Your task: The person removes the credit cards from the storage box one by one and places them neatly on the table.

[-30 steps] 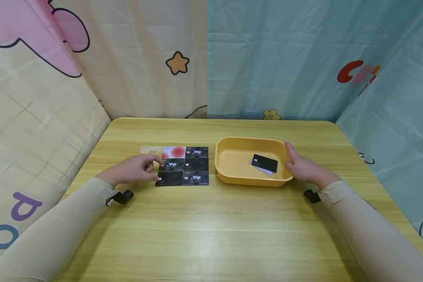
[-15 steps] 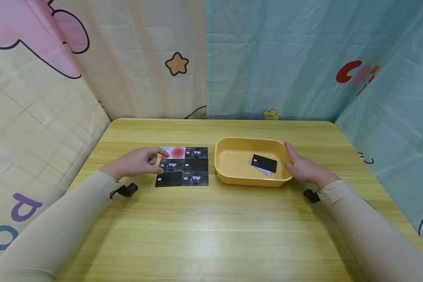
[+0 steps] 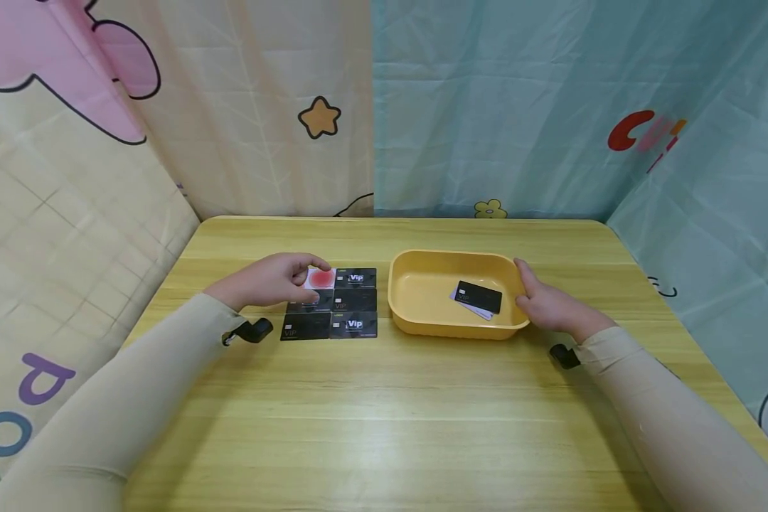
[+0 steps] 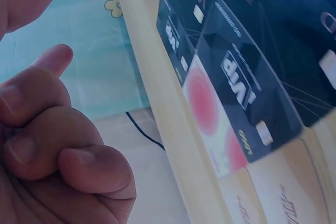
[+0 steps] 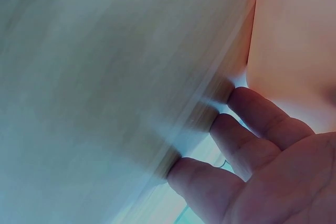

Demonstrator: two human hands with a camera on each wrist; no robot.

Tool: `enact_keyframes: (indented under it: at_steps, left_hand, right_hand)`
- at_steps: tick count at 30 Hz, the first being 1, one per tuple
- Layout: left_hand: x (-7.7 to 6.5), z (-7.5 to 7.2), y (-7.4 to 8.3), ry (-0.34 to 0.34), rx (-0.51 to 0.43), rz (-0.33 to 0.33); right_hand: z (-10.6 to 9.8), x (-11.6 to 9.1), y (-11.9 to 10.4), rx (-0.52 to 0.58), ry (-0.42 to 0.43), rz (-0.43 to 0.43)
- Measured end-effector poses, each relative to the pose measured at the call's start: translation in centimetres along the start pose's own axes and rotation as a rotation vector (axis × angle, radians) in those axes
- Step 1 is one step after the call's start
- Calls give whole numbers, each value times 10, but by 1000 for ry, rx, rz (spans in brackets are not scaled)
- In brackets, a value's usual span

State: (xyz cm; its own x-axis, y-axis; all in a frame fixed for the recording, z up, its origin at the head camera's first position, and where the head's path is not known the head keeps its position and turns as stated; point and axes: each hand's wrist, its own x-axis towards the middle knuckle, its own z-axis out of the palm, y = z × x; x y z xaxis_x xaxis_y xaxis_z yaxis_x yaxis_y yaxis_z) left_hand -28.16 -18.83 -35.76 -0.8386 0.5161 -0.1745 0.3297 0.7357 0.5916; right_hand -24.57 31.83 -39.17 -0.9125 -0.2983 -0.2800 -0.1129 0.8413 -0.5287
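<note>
My left hand [image 3: 275,277] is over the cards, thumb and index finger spread apart with nothing between them, the other fingers curled in the left wrist view. Below it are a pink-and-red card [image 3: 323,279], a black Vip card [image 4: 239,80] and a plain black card [image 3: 306,326]; the hand hides part of the group from the head camera. My right hand [image 3: 550,306] holds the right end of a yellow plastic tray [image 3: 422,328] at its rim. Three of its fingertips [image 5: 191,171] rest at the table beside the tray. Inside the tray, a black card [image 3: 478,296] overlaps a pale card [image 3: 476,310].
More dark cards, such as a Vip card [image 3: 354,324], lie edge to edge left of the tray. Pale cards [image 4: 287,203] show beside them in the left wrist view. The wooden table [image 3: 384,412] backs onto a printed curtain [image 3: 486,107].
My left hand has moved right and slightly away from me, from the left edge of the cards to over the pink-and-red one. My right hand and the tray have stayed in place.
</note>
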Motion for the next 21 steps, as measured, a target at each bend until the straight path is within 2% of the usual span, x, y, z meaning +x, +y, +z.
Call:
enact_keyframes:
  at_steps: [12,21]
  left_hand:
    - [21,1,30,-33,-4,61]
    - [38,2,51,-45,13,154]
  right_hand:
    - [0,1,0,-8,0,14]
    - [2,0,2,-18,9,3]
